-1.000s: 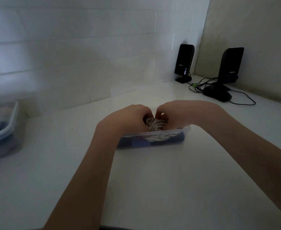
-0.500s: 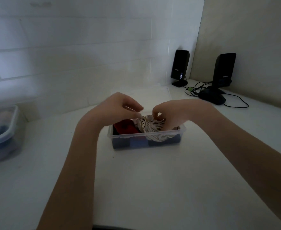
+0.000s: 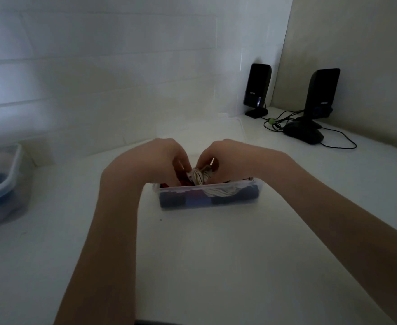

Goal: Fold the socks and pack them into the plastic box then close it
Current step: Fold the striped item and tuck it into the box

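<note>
Both hands, left hand (image 3: 167, 160) and right hand (image 3: 225, 160), pinch striped sock (image 3: 199, 175) bunched over open plastic box (image 3: 208, 199), box's long axis left-right on bench (image 3: 216, 266).

Fingertips of both hands hidden in socks (image 3: 201, 177), left-edge container (image 3: 2, 184) cut off, contents blurred

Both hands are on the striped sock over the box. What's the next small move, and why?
Probably press the striped sock down flat into the plastic box. The left hand and right hand pinch it bunched above the rim, over the red and dark socks, so a lid likely would not seat yet.
</note>
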`<control>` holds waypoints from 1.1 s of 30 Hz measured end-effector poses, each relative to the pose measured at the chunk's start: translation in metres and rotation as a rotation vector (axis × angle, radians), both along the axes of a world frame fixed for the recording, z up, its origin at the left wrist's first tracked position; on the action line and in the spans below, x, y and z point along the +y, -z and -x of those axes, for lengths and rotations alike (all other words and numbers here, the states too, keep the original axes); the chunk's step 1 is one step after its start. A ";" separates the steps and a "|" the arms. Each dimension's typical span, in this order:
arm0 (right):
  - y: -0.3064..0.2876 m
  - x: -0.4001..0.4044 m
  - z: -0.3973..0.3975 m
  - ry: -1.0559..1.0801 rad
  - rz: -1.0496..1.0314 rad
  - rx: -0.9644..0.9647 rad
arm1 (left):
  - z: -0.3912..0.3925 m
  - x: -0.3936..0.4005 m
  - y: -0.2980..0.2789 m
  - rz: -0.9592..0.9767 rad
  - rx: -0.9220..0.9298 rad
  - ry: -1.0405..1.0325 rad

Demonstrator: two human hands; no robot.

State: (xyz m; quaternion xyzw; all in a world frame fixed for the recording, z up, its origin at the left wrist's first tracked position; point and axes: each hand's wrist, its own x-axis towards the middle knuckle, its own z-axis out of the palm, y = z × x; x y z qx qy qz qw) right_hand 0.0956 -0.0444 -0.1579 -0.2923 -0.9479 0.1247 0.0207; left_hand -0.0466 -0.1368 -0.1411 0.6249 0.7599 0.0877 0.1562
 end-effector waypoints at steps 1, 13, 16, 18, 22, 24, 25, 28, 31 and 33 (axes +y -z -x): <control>0.001 0.001 0.001 0.009 0.007 -0.009 | -0.004 0.003 0.003 -0.011 0.061 0.006; -0.012 0.020 -0.031 -0.037 0.304 0.306 | 0.017 0.003 0.001 -0.220 -0.305 -0.034; -0.004 0.035 -0.049 0.187 0.329 0.740 | 0.024 0.008 0.002 -0.521 -0.327 -0.207; 0.007 0.044 -0.052 0.396 0.210 0.808 | 0.026 0.014 0.008 -0.618 -0.209 -0.322; 0.026 0.051 -0.051 0.477 0.423 0.667 | 0.030 0.024 0.023 -0.442 -0.221 -0.434; 0.031 0.049 -0.046 0.427 0.542 0.662 | 0.032 0.028 0.027 -0.395 -0.261 -0.453; 0.033 0.049 -0.044 0.412 0.568 0.667 | 0.033 0.030 0.029 -0.400 -0.275 -0.459; 0.026 0.047 -0.048 0.398 0.606 0.668 | 0.038 0.032 0.032 -0.435 -0.350 -0.499; 0.012 0.042 -0.062 0.323 0.669 0.554 | 0.040 0.034 0.034 -0.415 -0.418 -0.530; 0.006 0.032 -0.065 0.265 0.510 0.465 | 0.040 0.035 0.035 -0.425 -0.443 -0.535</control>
